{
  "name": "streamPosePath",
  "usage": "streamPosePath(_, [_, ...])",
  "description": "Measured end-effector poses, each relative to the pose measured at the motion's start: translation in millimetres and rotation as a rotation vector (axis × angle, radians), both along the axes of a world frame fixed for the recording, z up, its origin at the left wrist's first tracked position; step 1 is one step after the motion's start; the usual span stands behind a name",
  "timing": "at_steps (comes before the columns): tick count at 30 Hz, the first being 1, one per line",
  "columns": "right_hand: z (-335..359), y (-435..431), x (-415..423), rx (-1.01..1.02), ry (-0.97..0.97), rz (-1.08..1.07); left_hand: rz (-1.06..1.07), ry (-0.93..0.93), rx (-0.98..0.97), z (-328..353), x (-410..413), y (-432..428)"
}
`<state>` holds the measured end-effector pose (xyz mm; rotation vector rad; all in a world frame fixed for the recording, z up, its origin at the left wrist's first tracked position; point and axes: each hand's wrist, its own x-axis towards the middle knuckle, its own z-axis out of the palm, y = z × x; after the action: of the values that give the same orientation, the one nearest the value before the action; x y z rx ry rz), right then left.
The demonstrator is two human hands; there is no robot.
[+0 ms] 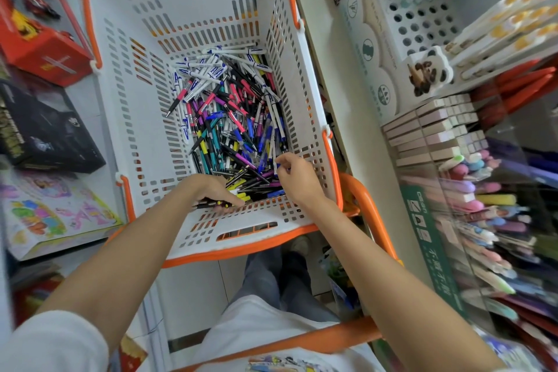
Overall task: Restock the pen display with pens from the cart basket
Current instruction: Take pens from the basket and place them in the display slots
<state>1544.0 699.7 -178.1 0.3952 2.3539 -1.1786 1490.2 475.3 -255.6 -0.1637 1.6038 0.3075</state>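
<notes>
White sleeves point(54, 341) and a printed shirt front fill the bottom edge, cut off by the frame, and both bare forearms reach forward into the basket point(126, 78), a white slotted one with an orange rim that sits on the orange cart point(373, 214). The left hand point(211, 190) lies low against the near wall, its fingers curled round a bundle of dark pens point(225, 205) with yellow ends; its palm hides most of their length. The right hand point(297, 175) hovers over the near right corner, thumb and forefinger pinching the end of a blue pen point(278, 165), the rest of which is lost in the heap. The loose pens point(232, 112) lie piled across the basket floor, pink, purple, blue, teal and white. The white ones carry blue lettering too blurred to read. At the right, the pen display point(483, 220) is smeared by motion, and a green carton point(428, 251) beside it bears white characters I cannot make out.
</notes>
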Motion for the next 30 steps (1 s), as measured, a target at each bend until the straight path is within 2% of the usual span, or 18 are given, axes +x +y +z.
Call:
streamPosePath(3, [0.8, -0.5, -0.2, 0.015, 0.004, 0.007, 0.072, -0.068, -0.027, 28.8, -8.2, 8.2])
streamPosePath(9, [0.3, -0.8, -0.5, 0.028, 0.002, 0.008, 0.052, -0.087, -0.100, 65.7, -19.1, -6.6])
streamPosePath(19, [4.8, -3.4, 0.5, 0.038, -0.032, 0.033, 0.292, 0.069, 0.030, 106.4, -8.7, -36.1])
streamPosePath(24, [10.7, -3.5, 0.3, 0.004, -0.060, 0.016, 0.385, 0.268, 0.123, 122.9, 4.4, -44.5])
streamPosePath(27, [19.4, -2.6, -3.5, -0.065, -0.007, -0.069, 0.578, 0.380, 0.264, 141.0, 17.8, -39.5])
streamPosePath(30, [38.0, -1.4, -9.6, -0.228, 0.023, -0.170, 1.046, 0.304, 0.524, 163.1, 34.2, -23.7])
